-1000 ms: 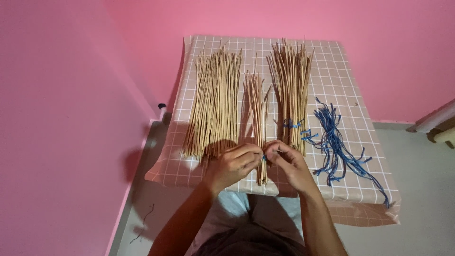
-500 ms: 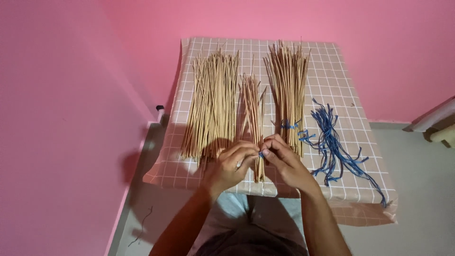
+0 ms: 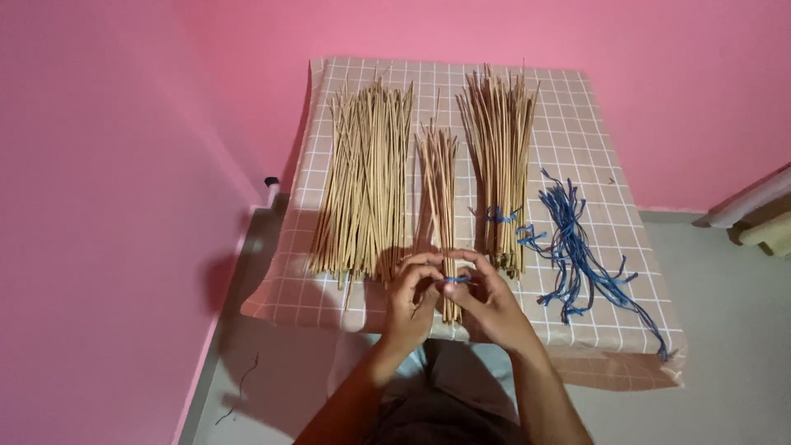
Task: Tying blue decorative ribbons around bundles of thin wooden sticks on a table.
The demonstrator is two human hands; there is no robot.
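Left hand and right hand close their fingers around the near end of a small bundle of thin, pale wooden sticks lying mid-table, pinching a blue string. Sticks appear light, stiff, likely brittle; best gripped collectively near the tie.

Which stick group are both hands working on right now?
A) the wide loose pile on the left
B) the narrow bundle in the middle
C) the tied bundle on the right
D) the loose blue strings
B: the left hand and right hand meet at the near end of the narrow middle bundle, pinching a blue string around it; the left pile, tied right bundle and loose blue strings lie untouched.
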